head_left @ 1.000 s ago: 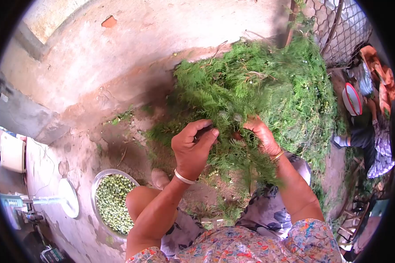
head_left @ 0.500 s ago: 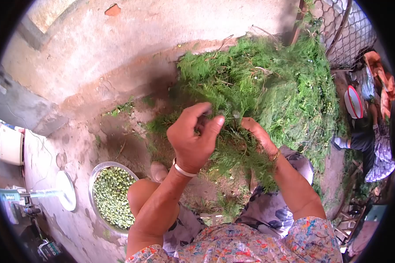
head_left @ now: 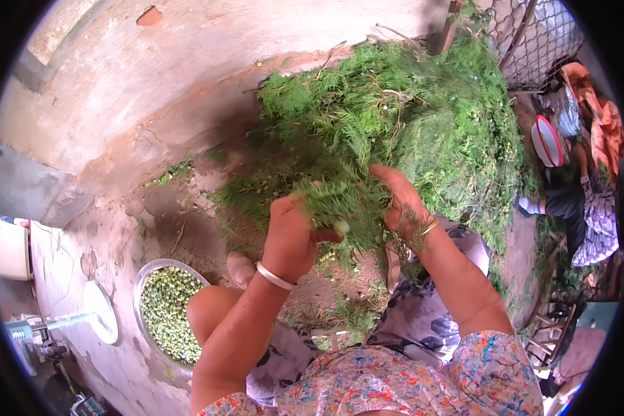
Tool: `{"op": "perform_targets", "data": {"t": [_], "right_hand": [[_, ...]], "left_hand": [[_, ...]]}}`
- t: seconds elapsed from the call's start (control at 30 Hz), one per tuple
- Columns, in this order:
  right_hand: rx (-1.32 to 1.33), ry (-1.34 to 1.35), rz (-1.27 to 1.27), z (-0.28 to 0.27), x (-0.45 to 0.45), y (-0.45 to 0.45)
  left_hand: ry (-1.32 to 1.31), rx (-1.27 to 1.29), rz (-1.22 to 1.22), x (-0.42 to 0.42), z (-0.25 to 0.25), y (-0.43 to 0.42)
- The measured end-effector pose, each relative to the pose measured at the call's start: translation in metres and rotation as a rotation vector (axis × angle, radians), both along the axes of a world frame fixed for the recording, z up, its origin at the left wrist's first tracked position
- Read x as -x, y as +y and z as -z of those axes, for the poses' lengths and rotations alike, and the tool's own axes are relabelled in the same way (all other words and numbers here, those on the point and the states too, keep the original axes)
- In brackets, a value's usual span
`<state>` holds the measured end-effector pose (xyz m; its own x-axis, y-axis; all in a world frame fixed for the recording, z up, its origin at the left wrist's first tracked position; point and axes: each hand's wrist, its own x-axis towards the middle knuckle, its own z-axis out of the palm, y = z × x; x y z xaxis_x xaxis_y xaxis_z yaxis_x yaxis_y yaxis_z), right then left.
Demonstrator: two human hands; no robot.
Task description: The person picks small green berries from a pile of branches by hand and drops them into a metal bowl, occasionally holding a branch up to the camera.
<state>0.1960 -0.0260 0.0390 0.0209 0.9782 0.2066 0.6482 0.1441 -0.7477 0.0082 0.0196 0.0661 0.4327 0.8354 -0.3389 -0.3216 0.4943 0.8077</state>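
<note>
A feathery green branch (head_left: 347,197) with flat, scaly-looking sprays is held up between my two hands. My left hand (head_left: 290,232), with a pale bangle at the wrist, is closed at the branch's left side; foliage covers some of its fingertips. On the other side, my right hand (head_left: 403,201) is curled around the branch, and sprays hang down by its wrist. A small pale spot shows among the leaves near my left thumb. Just beyond both hands lies a large heap of similar green branches (head_left: 451,132).
At lower left a metal basin (head_left: 140,277) holds many small green pieces. Farther left stands a fan with a round white base (head_left: 101,312). Another person (head_left: 568,208) sits at the right, near a red-rimmed white basin (head_left: 548,141). A wall (head_left: 187,83) runs behind the heap.
My left hand was raised, apart from the foliage; it has come down to the branch and closed there. The branch has risen between my hands. The view has shifted slightly.
</note>
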Motion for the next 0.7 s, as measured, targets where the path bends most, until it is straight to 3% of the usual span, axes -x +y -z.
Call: {"op": "perform_targets", "data": {"t": [0.07, 0.1, 0.13, 0.2, 0.23, 0.3, 0.37, 0.47, 0.53, 0.57, 0.63, 0.67, 0.7], "right_hand": [[0.448, 1.169, 0.801, -0.025, 0.009, 0.018], [0.478, 1.273, 0.715, 0.017, -0.019, 0.026], [0.475, 1.275, 0.720, 0.036, -0.032, 0.023], [0.240, 1.065, 0.396, 0.044, -0.039, 0.020], [0.175, 0.960, 0.533, 0.039, -0.033, 0.018], [0.264, 1.016, 0.512, 0.019, -0.032, 0.019], [0.356, 1.070, 0.483, 0.012, -0.033, 0.021], [0.394, 1.026, 0.420, 0.002, -0.030, 0.020], [0.328, 1.066, 0.667, -0.012, -0.017, 0.018], [0.327, 1.066, 0.669, -0.003, -0.021, 0.014], [0.081, 0.904, 0.431, 0.033, -0.037, 0.006], [0.082, 0.904, 0.431, 0.043, -0.044, 0.004], [0.024, 0.798, 0.307, 0.046, -0.046, 0.004]], "left_hand": [[-0.205, 0.190, 0.196, 0.005, 0.002, -0.002], [-0.204, 0.191, 0.202, 0.004, 0.000, -0.003], [-0.178, 0.169, 0.181, 0.003, -0.004, -0.006], [-0.151, 0.149, 0.162, 0.003, -0.004, -0.006], [-0.234, 0.157, 0.142, 0.006, -0.001, -0.004], [-0.317, 0.166, 0.123, 0.006, -0.002, -0.004], [-0.099, 0.065, 0.155, 0.005, -0.009, -0.003], [-0.024, 0.004, 0.184, 0.003, -0.010, -0.004], [0.061, -0.086, 0.247, 0.004, -0.007, -0.004], [0.151, -0.172, 0.310, 0.005, -0.005, -0.005], [0.238, -0.268, 0.393, 0.004, 0.004, -0.006], [0.325, -0.363, 0.473, 0.003, 0.007, -0.008], [0.268, -0.287, 0.454, 0.000, 0.000, -0.012]]}}
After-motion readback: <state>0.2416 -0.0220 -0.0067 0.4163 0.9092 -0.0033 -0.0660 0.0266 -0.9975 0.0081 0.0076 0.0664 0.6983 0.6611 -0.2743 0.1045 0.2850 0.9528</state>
